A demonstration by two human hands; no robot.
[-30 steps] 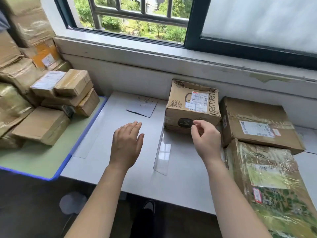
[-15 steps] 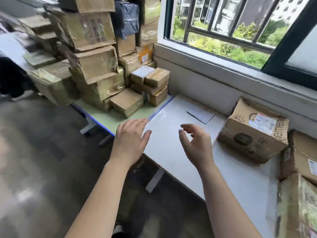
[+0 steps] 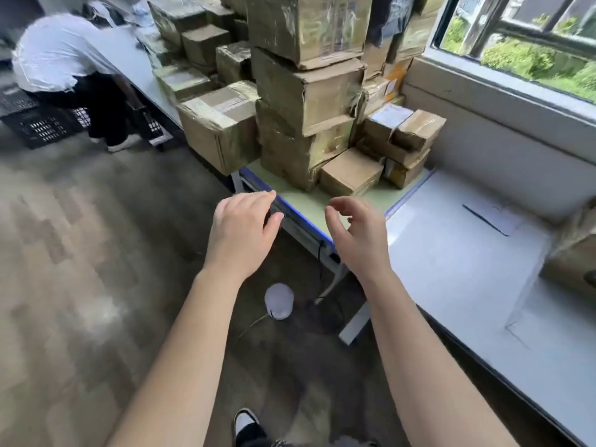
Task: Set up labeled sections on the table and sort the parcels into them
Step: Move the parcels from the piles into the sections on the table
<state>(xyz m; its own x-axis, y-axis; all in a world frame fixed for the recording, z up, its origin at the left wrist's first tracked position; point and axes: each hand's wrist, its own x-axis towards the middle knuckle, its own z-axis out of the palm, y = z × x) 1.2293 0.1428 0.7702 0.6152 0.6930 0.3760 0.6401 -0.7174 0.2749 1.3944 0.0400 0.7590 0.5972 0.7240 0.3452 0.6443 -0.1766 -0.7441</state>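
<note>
My left hand (image 3: 242,228) and my right hand (image 3: 356,233) are both held out, empty, fingers apart, near the front edge of the green table with a blue rim (image 3: 303,217). On that table rises a tall pile of taped cardboard parcels (image 3: 306,91). A small brown parcel (image 3: 351,171) sits at the pile's foot, just beyond my right hand. To the right lies the white table (image 3: 451,269) with a paper label sheet (image 3: 493,217) on it. A parcel (image 3: 571,256) shows at the right edge, partly cut off.
A person in a white shirt (image 3: 61,59) bends over black crates (image 3: 42,124) at the far left. More parcels (image 3: 193,43) line a long table behind. A white round object (image 3: 279,301) with a cable lies on the floor under the table. A window (image 3: 522,43) is at the upper right.
My view has swung left from the white table to the parcel pile. My right hand has left the printed box and both hands now hover at the green table's edge.
</note>
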